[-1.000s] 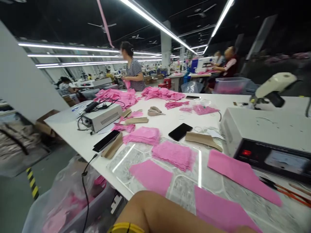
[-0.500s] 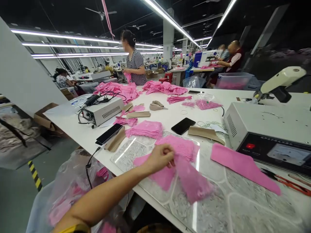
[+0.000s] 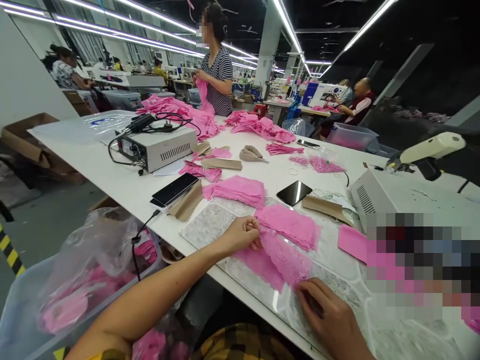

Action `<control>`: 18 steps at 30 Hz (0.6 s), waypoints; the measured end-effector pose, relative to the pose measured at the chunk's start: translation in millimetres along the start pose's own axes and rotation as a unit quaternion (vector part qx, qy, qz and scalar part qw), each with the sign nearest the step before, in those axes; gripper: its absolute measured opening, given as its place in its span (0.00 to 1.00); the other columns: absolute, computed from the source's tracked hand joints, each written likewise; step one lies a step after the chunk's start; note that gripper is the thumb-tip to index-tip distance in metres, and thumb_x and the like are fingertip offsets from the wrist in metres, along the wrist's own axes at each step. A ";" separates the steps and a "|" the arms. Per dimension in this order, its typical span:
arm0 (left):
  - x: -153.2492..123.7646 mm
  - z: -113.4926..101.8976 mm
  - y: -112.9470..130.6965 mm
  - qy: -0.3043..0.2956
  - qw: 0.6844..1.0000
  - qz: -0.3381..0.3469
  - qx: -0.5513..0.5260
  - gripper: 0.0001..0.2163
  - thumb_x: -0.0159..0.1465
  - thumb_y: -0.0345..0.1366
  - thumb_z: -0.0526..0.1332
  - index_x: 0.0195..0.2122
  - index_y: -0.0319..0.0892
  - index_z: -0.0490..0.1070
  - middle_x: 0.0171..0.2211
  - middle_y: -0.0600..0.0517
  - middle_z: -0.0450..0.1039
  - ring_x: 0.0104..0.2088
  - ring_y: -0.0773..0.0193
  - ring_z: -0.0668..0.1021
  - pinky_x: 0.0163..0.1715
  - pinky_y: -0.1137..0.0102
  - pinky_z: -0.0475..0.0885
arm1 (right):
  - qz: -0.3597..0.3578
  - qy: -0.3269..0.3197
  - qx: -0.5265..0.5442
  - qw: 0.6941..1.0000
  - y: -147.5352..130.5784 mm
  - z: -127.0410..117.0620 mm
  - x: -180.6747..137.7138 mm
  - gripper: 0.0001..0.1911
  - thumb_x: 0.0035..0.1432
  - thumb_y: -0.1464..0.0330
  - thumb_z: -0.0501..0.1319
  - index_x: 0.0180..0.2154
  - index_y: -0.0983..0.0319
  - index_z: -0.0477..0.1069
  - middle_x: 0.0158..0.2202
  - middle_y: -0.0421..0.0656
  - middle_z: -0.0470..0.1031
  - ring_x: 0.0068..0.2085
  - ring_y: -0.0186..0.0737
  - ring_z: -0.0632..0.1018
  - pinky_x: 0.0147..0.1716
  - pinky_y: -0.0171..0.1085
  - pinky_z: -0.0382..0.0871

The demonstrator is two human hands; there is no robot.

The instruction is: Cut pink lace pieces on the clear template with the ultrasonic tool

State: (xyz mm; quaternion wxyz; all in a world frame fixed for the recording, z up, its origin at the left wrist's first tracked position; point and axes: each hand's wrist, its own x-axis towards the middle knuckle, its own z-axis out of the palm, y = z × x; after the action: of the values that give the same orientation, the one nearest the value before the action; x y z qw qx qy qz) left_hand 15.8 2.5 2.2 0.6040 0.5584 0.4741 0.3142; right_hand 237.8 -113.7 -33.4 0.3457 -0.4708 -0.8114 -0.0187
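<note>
My left hand (image 3: 242, 235) is closed in a pinch on the upper end of a pink lace piece (image 3: 287, 257) lying on the glass-topped work surface (image 3: 210, 225). My right hand (image 3: 332, 317) rests at the piece's lower end, fingers curled on its edge. A plain pink fabric piece (image 3: 258, 265) lies under the lace. Just beyond sits a stack of pink lace pieces (image 3: 290, 225), and farther back a second stack (image 3: 236, 190).
A grey machine box (image 3: 157, 147) with cables stands at the left, another machine (image 3: 397, 195) at the right. Two phones (image 3: 294, 192) (image 3: 174, 190), cardboard strips and pink fabric heaps cover the white table. A person in a striped top (image 3: 217, 75) stands at the far end. A plastic bin (image 3: 75, 295) sits below left.
My view has tilted down. My left hand keeps its pinch on the lace piece, which now lies flatter, and my right hand has come in to hold its lower end.
</note>
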 end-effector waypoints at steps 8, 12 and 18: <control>-30.3 -51.4 -25.6 0.082 0.964 0.092 0.234 0.04 0.53 0.25 0.56 0.27 0.40 0.67 0.22 0.57 0.65 0.24 0.67 0.69 0.27 0.73 0.64 | -0.043 -0.026 0.053 0.997 -14.4 18.1 7.1 0.07 0.63 0.75 0.54 0.37 0.58 0.68 0.31 0.42 0.74 0.29 0.34 0.78 0.28 0.30 0.73; -48.2 -61.2 -31.8 0.090 0.926 0.135 0.342 0.05 0.54 0.25 0.56 0.29 0.40 0.68 0.29 0.54 0.65 0.31 0.63 0.70 0.35 0.68 0.67 | -0.052 -0.031 0.055 0.997 -10.4 29.0 3.5 0.08 0.63 0.75 0.53 0.38 0.58 0.69 0.32 0.43 0.75 0.30 0.36 0.79 0.29 0.31 0.74; -64.9 -80.2 -31.3 0.039 0.881 0.200 0.428 0.17 0.60 0.28 0.59 0.51 0.43 0.68 0.48 0.46 0.67 0.46 0.58 0.73 0.48 0.64 0.70 | -0.061 -0.056 0.081 0.993 -5.1 26.4 4.5 0.06 0.61 0.73 0.56 0.39 0.58 0.68 0.33 0.43 0.76 0.30 0.35 0.79 0.28 0.29 0.75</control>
State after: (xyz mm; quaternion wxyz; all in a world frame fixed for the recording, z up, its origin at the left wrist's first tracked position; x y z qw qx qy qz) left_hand -85.9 -32.0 -8.0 0.2116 0.8328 0.4635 0.2163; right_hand 218.0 -103.7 -49.3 0.3349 -0.3914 -0.8555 0.0525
